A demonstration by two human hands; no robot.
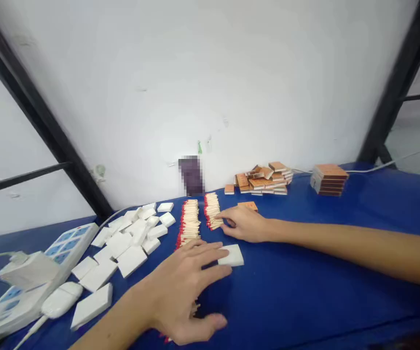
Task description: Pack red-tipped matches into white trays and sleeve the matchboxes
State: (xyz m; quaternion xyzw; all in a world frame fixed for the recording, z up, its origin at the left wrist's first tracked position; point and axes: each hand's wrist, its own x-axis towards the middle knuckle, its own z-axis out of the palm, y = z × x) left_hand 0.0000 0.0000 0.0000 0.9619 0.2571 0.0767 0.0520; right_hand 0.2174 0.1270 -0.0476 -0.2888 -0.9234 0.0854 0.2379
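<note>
My right hand (244,223) curls its thumb and forefinger round the ends of the nearest matches in a short row of red-tipped matches (211,206). How many it pinches cannot be made out. My left hand (190,282) lies lower down with its fingers apart. Its fingertips touch or hover at the left end of a white matchbox tray (232,255). Beside it runs a longer row of red-tipped matches (190,218), whose near part is hidden under that hand. An orange matchbox sleeve (248,206) shows partly behind my right hand.
A pile of white trays (131,238) spreads over the left of the blue table (304,296). Farther left lie a power strip (64,248) and a white charger (62,299). Orange matchboxes (266,180) heap by the wall, and a neat matchbox stack (329,180) stands right.
</note>
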